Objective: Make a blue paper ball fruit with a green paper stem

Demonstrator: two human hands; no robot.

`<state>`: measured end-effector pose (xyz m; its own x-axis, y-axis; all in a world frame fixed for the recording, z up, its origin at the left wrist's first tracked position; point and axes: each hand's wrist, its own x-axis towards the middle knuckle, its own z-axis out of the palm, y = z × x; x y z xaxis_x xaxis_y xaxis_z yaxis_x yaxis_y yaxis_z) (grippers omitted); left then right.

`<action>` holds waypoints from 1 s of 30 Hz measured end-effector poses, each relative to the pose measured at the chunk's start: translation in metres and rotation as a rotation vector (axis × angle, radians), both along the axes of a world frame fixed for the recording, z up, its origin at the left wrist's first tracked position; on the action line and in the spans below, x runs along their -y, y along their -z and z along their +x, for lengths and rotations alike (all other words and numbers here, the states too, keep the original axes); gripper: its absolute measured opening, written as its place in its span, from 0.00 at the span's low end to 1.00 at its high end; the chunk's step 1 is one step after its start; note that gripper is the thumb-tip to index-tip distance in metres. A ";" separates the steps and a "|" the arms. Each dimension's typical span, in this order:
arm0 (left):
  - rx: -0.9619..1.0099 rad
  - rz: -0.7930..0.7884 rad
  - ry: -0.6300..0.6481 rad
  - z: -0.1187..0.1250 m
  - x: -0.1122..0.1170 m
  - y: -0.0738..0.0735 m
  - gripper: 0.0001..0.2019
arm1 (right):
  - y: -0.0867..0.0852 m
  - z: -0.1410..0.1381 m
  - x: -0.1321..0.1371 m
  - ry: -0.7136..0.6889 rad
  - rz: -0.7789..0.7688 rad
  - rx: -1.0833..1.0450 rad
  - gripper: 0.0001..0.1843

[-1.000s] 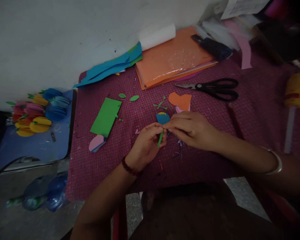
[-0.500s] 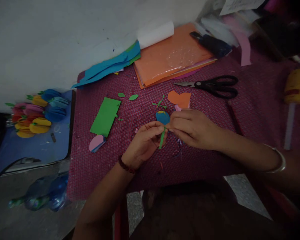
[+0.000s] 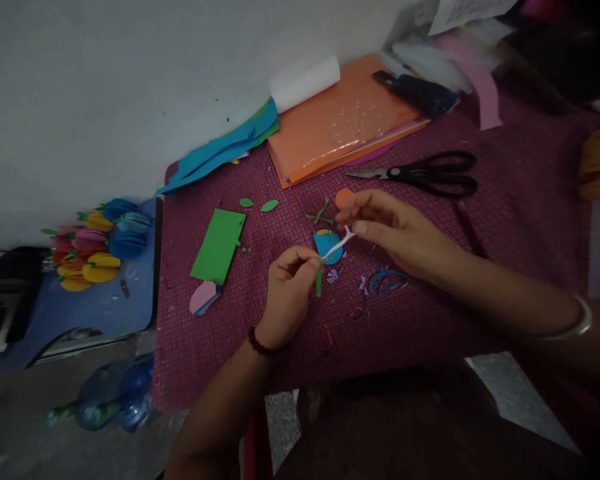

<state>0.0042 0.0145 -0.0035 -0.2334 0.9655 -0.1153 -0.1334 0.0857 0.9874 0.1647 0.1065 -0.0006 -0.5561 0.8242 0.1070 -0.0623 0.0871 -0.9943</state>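
Observation:
My left hand (image 3: 293,283) is closed in a pinch on a narrow green strip (image 3: 319,283), which hangs down below the fingertips. A thin white strip (image 3: 337,245) stretches from that pinch to my right hand (image 3: 387,227). Between thumb and fingers of the right hand is the strip's far end, though the exact grip is partly hidden. Under the white strip lies a blue rounded cutout (image 3: 326,240) with yellow on its upper edge. An orange cutout (image 3: 345,198) is partly covered by the right fingers. Thin green scraps (image 3: 321,212) lie just beyond.
Black-handled scissors (image 3: 420,173) lie beyond my right hand, near orange sheets (image 3: 330,127) in a clear wrapper. Green card (image 3: 219,247), two green leaf cutouts (image 3: 269,205) and pink-and-blue cutouts (image 3: 204,297) are at left. Colourful paper ornaments (image 3: 100,240) sit on a blue surface.
My right hand has drawn away from the left, and a white strip now shows stretched between them. The left hand still pinches the green strip. The camera view has shifted slightly.

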 end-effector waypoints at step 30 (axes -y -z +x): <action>-0.010 -0.098 0.297 -0.004 -0.006 0.000 0.05 | 0.006 -0.008 0.019 -0.118 0.639 0.355 0.06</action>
<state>0.0002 0.0210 -0.0038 0.0554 0.9760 -0.2108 -0.0786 0.2147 0.9735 0.1562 0.0877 -0.0062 -0.7278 0.5940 0.3427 0.2090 0.6681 -0.7141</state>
